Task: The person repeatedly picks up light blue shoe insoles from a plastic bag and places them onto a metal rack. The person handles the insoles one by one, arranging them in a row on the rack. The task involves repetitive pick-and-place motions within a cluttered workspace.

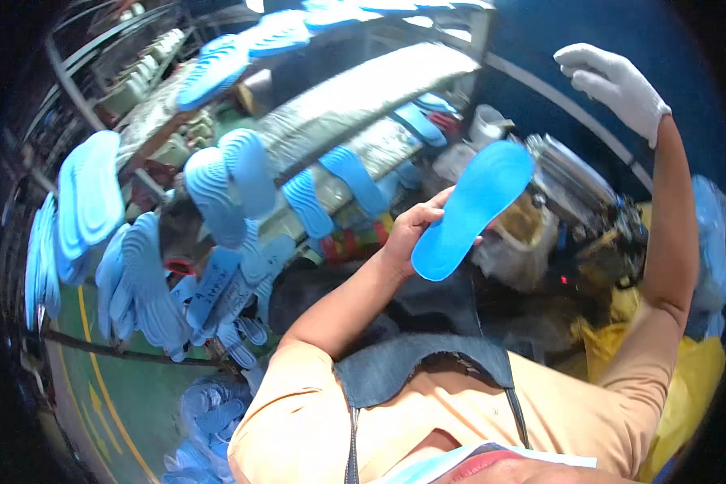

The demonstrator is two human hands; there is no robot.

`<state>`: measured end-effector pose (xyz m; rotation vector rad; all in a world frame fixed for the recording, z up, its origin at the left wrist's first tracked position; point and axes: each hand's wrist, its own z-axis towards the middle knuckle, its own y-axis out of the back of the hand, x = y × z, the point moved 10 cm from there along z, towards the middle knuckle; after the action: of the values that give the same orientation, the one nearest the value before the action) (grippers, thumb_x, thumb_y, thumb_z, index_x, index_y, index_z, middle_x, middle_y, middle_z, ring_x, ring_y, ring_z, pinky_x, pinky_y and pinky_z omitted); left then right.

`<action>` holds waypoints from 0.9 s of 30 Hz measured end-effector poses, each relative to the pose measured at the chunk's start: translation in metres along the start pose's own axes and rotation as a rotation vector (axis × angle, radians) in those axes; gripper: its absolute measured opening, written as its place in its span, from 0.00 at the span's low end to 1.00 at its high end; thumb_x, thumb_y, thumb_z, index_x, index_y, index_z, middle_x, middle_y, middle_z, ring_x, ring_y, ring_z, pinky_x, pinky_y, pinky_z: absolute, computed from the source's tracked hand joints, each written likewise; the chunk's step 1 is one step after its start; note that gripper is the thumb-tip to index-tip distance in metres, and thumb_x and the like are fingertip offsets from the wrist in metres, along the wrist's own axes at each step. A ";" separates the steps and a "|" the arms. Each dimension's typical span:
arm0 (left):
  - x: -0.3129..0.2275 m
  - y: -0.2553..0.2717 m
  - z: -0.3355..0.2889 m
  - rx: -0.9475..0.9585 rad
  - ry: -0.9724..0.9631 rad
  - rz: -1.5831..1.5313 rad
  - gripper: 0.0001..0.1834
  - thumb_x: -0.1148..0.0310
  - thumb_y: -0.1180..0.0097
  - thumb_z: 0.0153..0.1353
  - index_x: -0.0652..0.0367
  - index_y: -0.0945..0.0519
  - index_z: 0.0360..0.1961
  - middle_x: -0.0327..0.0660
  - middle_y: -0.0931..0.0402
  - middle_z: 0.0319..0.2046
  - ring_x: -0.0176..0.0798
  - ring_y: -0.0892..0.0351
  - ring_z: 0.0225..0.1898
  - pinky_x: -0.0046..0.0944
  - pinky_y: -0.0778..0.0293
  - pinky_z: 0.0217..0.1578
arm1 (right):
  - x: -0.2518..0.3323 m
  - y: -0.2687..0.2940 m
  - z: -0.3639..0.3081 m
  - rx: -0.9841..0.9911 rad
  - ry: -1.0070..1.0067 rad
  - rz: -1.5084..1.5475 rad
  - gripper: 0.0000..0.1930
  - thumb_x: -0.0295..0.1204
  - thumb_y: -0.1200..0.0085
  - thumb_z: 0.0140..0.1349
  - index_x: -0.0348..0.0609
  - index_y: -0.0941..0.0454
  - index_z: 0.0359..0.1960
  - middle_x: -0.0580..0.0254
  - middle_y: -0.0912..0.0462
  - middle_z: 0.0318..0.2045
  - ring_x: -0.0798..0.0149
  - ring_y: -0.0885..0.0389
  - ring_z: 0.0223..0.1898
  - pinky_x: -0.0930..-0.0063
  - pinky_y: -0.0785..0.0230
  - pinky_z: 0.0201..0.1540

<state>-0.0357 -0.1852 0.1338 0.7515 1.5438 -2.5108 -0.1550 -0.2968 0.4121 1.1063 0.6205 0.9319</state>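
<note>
A blue shoe insole is gripped in my bare left hand, with the thumb over its near edge and some fingers hidden behind it. It is held up at a slant, its smooth blue face showing, in front of my chest. My right hand wears a white glove and is raised at the upper right. Its fingers reach out to the left, apart from the thumb, and hold nothing. A dark wall stands behind that hand.
Lighter blue insoles with ridges hang and lie in bunches at the left. More insoles rest along a silvery bench. Plastic bags and metal rollers stand beyond the held insole. Yellow sheeting hangs at the lower right.
</note>
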 end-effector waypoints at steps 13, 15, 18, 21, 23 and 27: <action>0.104 0.019 0.070 -0.436 0.254 0.126 0.27 0.53 0.58 0.72 0.67 0.29 0.57 0.52 0.22 0.46 0.48 0.18 0.45 0.48 0.20 0.46 | -0.065 -0.060 -0.057 0.276 -0.192 -0.099 0.18 0.35 0.48 0.63 0.42 0.22 0.52 0.51 0.17 0.47 0.55 0.19 0.48 0.62 0.29 0.54; 0.087 0.056 0.057 -0.488 0.242 0.488 0.27 0.52 0.54 0.70 0.66 0.28 0.56 0.52 0.21 0.43 0.48 0.19 0.45 0.48 0.22 0.47 | -0.106 -0.082 -0.063 0.219 -0.203 -0.040 0.10 0.31 0.51 0.68 0.42 0.22 0.46 0.63 0.20 0.37 0.66 0.22 0.40 0.73 0.27 0.49; 0.031 0.115 0.038 -0.476 0.124 1.315 0.30 0.51 0.45 0.63 0.66 0.28 0.56 0.55 0.22 0.45 0.52 0.21 0.48 0.50 0.26 0.50 | -0.150 -0.099 -0.080 0.301 -0.387 0.213 0.06 0.27 0.50 0.66 0.43 0.21 0.41 0.68 0.22 0.33 0.69 0.27 0.32 0.75 0.29 0.40; -0.066 0.154 -0.029 -0.899 0.251 2.031 0.32 0.53 0.45 0.60 0.63 0.30 0.60 0.61 0.32 0.60 0.63 0.35 0.62 0.56 0.39 0.62 | -0.161 -0.159 -0.069 0.667 -0.400 0.391 0.18 0.35 0.47 0.63 0.45 0.20 0.53 0.69 0.18 0.42 0.72 0.26 0.38 0.75 0.32 0.41; -0.118 0.176 -0.072 -1.248 0.389 2.217 0.33 0.52 0.46 0.61 0.61 0.32 0.62 0.59 0.37 0.64 0.62 0.40 0.66 0.58 0.42 0.64 | -0.158 -0.165 -0.084 0.734 -0.715 0.532 0.21 0.38 0.44 0.63 0.45 0.23 0.56 0.67 0.18 0.43 0.73 0.25 0.42 0.71 0.31 0.45; -0.181 0.186 -0.160 -1.711 0.386 2.220 0.36 0.50 0.46 0.60 0.61 0.35 0.65 0.63 0.47 0.69 0.67 0.49 0.70 0.63 0.50 0.66 | -0.150 -0.166 -0.073 0.673 -0.773 0.423 0.16 0.37 0.43 0.62 0.42 0.18 0.48 0.64 0.17 0.40 0.69 0.22 0.42 0.73 0.29 0.46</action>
<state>0.2414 -0.1680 0.0072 1.1305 0.8534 0.5440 -0.2362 -0.4188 0.2280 2.1147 0.0304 0.5576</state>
